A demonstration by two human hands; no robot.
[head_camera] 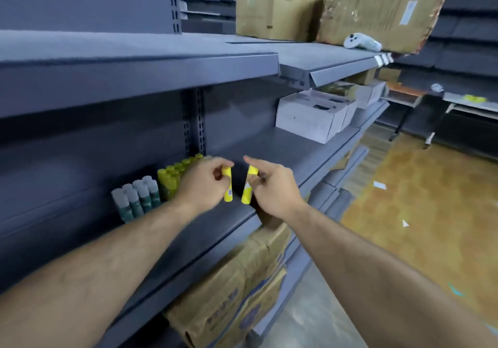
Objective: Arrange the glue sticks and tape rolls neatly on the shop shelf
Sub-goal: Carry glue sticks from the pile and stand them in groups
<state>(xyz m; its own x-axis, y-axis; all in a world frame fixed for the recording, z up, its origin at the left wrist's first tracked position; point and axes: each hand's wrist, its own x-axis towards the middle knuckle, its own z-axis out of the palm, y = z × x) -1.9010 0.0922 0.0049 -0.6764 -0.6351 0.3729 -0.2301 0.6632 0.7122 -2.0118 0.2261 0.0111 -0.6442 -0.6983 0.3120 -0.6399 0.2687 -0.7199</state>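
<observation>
Placement of two yellow glue sticks is judged to be the step in hand. The left-hand stick (228,189) is pinched near its cap by the curled fingers of the left hand (202,183). The right-hand stick (247,187) is gripped in the same way by the right hand (272,190), whose forefinger is stretched out over the top. Both sticks are held roughly upright just above the middle shelf (269,148), near each other but apart. They are beside the yellow row (175,174) already stood there, with the green-and-white sticks (137,196) at its left. The free end of that row is hidden behind the left hand, so the gap should be checked before anything is lowered. Each stick is best set down singly, base flat and cap up, touching its neighbour and in line with it. It should be let go only once it is felt to stand, so that the packed row is not toppled. No tape rolls can be seen.
</observation>
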